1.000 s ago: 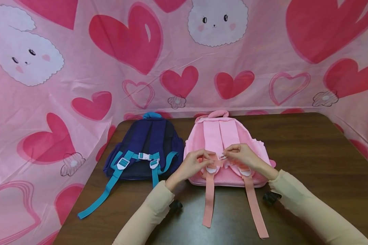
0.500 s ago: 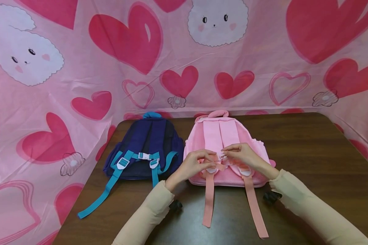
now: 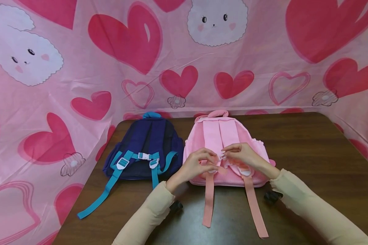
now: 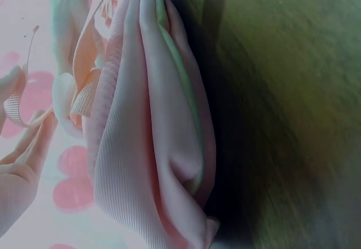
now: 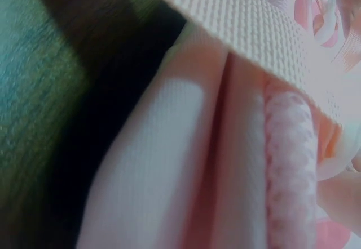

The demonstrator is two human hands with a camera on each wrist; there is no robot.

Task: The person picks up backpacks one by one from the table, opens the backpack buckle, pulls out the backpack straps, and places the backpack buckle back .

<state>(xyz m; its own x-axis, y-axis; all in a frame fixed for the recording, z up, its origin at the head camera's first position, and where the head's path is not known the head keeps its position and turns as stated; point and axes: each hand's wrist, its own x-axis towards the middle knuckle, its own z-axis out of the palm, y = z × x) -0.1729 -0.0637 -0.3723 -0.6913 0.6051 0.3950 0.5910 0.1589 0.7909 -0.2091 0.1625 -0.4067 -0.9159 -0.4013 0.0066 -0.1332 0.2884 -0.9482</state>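
Observation:
A pink backpack [image 3: 229, 131] lies on the table with its shoulder straps facing up. My left hand [image 3: 194, 167] pinches a short peach strap, whose loose end [image 3: 222, 170] sticks out past the thumb. In the left wrist view, that strap [image 4: 23, 103] curves between the fingertips. Just across from it, my right hand [image 3: 244, 155] pinches a small white buckle [image 3: 223, 156] over the middle of the backpack. The right wrist view holds mostly pink fabric [image 5: 152, 164] and a broad woven strap [image 5: 237, 26]; the right fingers are barely seen there.
To the left lies a navy backpack [image 3: 138, 136] with blue straps and a fastened white buckle [image 3: 144, 156]. Two long peach straps [image 3: 209, 204] trail toward the front of the dark wooden table [image 3: 309, 146]. A pink heart-print cloth [image 3: 178, 54] hangs behind.
A second ago the short peach strap reached toward the buckle; now its end hangs lower, between the hands. My left fingers have shifted slightly, while the right hand stays nearly still.

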